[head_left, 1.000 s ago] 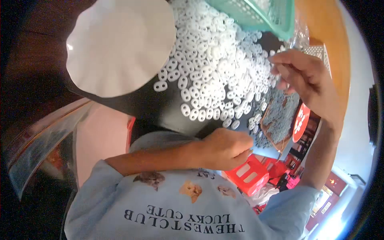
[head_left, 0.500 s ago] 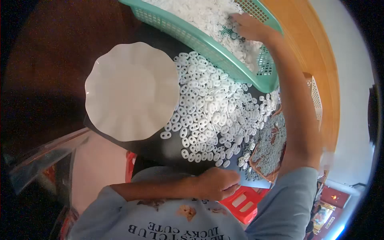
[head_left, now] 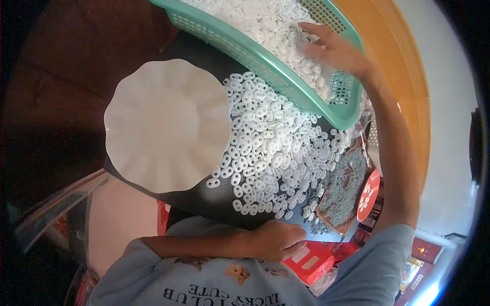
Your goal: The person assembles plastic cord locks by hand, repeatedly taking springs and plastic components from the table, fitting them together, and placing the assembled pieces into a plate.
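My right hand (head_left: 334, 51) is over the green plastic basket (head_left: 255, 58), its fingers apart and slightly blurred, just above the heap of small white plastic pieces (head_left: 265, 25) inside. My left hand (head_left: 279, 239) is curled into a fist near my body, by the table's front edge; what it holds, if anything, is hidden. Between the hands lies a spread of white oval pieces with two holes each (head_left: 270, 143), loose on the dark tabletop. A large white scalloped plate (head_left: 166, 125) sits to their left, its inside bare.
A brown tray of small grey pieces (head_left: 342, 186) stands at the right, with some grey ones spilled beside it. Near it is a red dish (head_left: 368, 196) with a few white pieces. A red plastic stool (head_left: 309, 260) shows below the table edge.
My right hand has drawn back a little to the right, its fingers now spread above the white pieces. The view has shifted slightly, uncovering the red dish. My left fist stays put.
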Available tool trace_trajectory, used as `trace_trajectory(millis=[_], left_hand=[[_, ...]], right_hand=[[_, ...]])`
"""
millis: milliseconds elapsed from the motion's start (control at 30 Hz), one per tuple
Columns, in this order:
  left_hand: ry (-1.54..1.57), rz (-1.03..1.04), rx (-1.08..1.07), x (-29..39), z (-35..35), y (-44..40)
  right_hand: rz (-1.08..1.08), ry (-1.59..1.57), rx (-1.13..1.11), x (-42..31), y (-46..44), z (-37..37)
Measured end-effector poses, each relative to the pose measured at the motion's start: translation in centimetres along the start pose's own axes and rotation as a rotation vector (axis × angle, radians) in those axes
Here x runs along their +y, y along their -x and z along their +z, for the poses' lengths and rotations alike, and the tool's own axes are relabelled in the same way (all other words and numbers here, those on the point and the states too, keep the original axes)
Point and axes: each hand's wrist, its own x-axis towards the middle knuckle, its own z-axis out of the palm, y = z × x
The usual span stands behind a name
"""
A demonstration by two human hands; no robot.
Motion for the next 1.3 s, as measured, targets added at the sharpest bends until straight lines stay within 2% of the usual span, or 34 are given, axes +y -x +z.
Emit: trace_trajectory(millis=[33,67,133,167,300,367,400,467,600,667,800,867,900,967,1033,1067,1133,1233,1267,1300], left_hand=[[0.008,0.013,0.003,-0.2,0.1,0.0],[0.016,0.024,0.007,-0.3,0.2,0.0],[0.017,0.025,0.008,-0.4,0.2,0.0],[0.019,0.026,0.008,-0.4,0.2,0.0],[0.033,0.007,0.005,0.1,-0.2,-0.1],[0.036,0.015,0.007,-0.1,-0.2,0.0],[0.038,0.013,0.012,-0.1,-0.1,0.0],[0.027,0.007,0.007,0.0,0.0,0.1],[0.023,0.004,0.012,0.0,0.0,0.0],[0.022,0.025,0.027,0.0,0.0,0.1],[0.057,-0.002,0.024,0.1,0.1,0.0],[0.019,-0.010,0.027,0.1,0.2,0.0],[0.020,-0.012,0.023,0.1,0.1,0.0],[0.010,0.033,0.073,0.4,-0.2,0.0],[-0.005,0.046,0.083,0.3,-0.1,0.0],[-0.023,0.062,0.097,0.3,0.0,0.0],[-0.027,0.070,0.099,0.1,0.1,0.0],[-0.026,0.083,0.107,0.0,0.2,0.0],[-0.029,0.092,0.115,0.1,0.2,-0.1],[-0.016,0.098,0.129,0.1,0.2,0.0]], right_hand=[[-0.013,0.176,0.114,-0.3,0.1,1.1],[-0.012,0.176,0.114,-0.5,-0.1,1.9],[-0.130,0.481,0.096,-1.2,-0.5,3.4],[-0.211,0.494,0.099,-0.8,-0.9,3.4],[-0.151,0.443,0.126,0.2,-2.6,3.5],[-0.233,0.150,0.211,1.0,-2.9,4.0],[-0.235,0.148,0.206,1.0,-3.3,3.8],[-0.087,-0.102,0.092,1.4,-3.4,3.2],[0.008,-0.194,0.143,0.5,-3.2,2.6],[-0.029,-0.164,0.309,1.4,-3.5,2.2],[0.029,-0.267,0.314,-1.0,-0.5,0.0],[0.096,-0.012,0.482,-5.2,2.6,-0.9],[0.100,-0.014,0.482,-6.7,4.1,-1.4],[0.260,-0.319,0.443,-8.6,6.3,-1.9],[0.031,-0.279,0.461,-5.6,8.5,-1.6],[0.045,-0.285,0.456,-4.7,10.2,-1.5],[0.171,-0.469,0.496,-5.8,14.6,-0.8],[0.190,-0.640,0.549,-6.1,19.4,1.6],[0.203,-0.646,0.547,-5.7,20.4,2.3],[0.312,-0.649,0.482,-5.3,21.3,3.3]])
